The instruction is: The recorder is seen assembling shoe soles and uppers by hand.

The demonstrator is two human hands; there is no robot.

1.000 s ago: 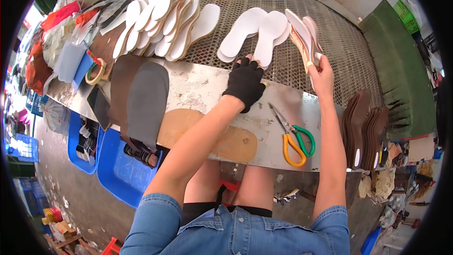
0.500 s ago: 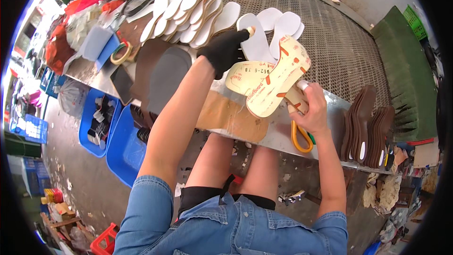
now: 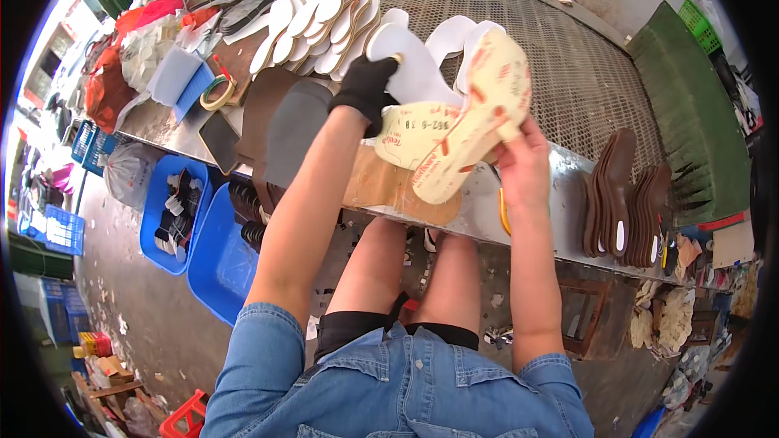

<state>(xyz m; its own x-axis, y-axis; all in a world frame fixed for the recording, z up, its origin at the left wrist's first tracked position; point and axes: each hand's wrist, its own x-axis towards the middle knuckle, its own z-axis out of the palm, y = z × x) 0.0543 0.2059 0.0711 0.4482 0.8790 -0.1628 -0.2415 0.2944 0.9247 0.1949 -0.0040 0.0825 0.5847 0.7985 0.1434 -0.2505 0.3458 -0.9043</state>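
My left hand [image 3: 367,91], in a black glove with bare fingertips, is closed on the edge of a white insole [image 3: 410,58]. My right hand [image 3: 523,161] is bare and grips a cream insole [image 3: 505,73] with red print, thumb against its narrow middle. This cream insole is tilted above the bench and overlaps a second cream insole [image 3: 406,134]. Whether that second one is held or lying there I cannot tell. More white insoles [image 3: 449,36] lie just behind. An orange handle [image 3: 504,212] shows partly beside my right wrist.
A large pile of white insoles [image 3: 324,20] covers the bench's back left, on and beside metal mesh [image 3: 568,57]. Dark brown insoles [image 3: 613,195] stand stacked at right. Grey and brown sheets [image 3: 299,134], a tape roll [image 3: 217,93] and blue bins [image 3: 223,251] are at left.
My right hand has risen, swinging the cream insole more upright. My left hand has shifted left, drawing the white insole with it. More of the orange handle is now hidden.
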